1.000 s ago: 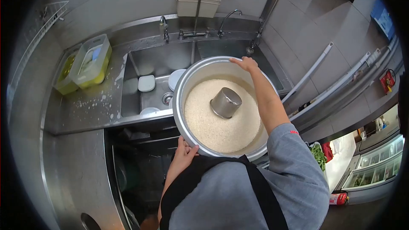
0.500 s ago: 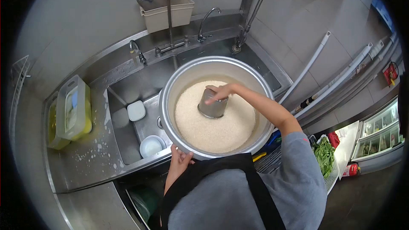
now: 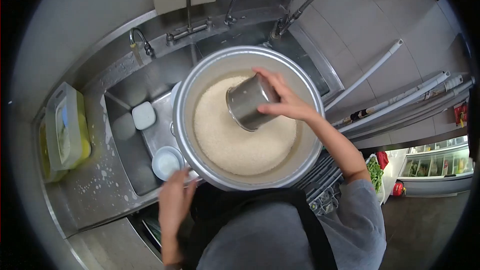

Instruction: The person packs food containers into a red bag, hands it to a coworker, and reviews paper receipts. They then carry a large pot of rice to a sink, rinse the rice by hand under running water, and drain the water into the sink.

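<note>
A large round metal pot [image 3: 186, 142] full of dry white rice [image 3: 220, 150] stands across the sink in front of me. My right hand [image 3: 280, 97] grips a metal cup [image 3: 245, 102] by its base end. Tilted on its side over the rice, the cup has its mouth facing left and down; its inside is hidden. Left of the pot, my left hand [image 3: 174, 197] is off the rim with fingers apart, slightly blurred, by the sink's front edge. Just beyond its fingertips sits a white bowl [image 3: 167, 163] in the sink.
A white square container [image 3: 144, 115] lies in the steel sink [image 3: 125, 157]. Taps [image 3: 141, 42] line the back. Plastic tubs [image 3: 75, 125] with yellow stand on the wet left counter. White poles [image 3: 372, 70] lean at the right wall.
My right hand has tipped and raised the cup, which stood mouth down on the rice. My left hand has let go of the pot's rim and moved left. The view has shifted slightly.
</note>
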The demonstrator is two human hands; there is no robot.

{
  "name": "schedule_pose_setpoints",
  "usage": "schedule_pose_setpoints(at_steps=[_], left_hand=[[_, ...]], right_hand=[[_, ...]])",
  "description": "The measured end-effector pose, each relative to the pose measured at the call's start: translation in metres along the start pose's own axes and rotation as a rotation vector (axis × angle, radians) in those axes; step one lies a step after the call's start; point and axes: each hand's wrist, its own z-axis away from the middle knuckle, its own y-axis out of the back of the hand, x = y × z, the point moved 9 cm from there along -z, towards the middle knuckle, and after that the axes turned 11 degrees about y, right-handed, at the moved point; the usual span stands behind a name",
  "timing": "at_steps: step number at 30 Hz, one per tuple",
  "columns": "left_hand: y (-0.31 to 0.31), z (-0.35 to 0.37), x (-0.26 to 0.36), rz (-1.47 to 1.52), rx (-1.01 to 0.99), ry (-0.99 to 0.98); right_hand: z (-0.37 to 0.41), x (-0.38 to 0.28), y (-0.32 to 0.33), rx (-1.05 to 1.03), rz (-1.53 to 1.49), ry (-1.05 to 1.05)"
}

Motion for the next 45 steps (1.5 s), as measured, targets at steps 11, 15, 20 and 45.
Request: schedule_pose_setpoints(at_steps=[11, 15, 20, 45], left_hand=[[-0.099, -0.140, 0.181, -0.053, -0.309, -0.538], [-0.115, -0.143, 0.165, 0.519, -0.991, -0.047], [-0.156, -0.136, 0.179, 1.575, -1.221, 0.041], [-0.051, -0.036, 0.133, 0.183, 0.752, -0.617]], right_hand=[[0.063, 0.020, -0.006, 0.237, 0.173, 0.014], [0.082, 0.010, -0.016, 0.317, -0.500, -0.121], [0.084, 0.029, 0.025, 0.811, -0.876, -0.065], [0.096, 0.072, -0.012, 0.701, -0.827, -0.421]])
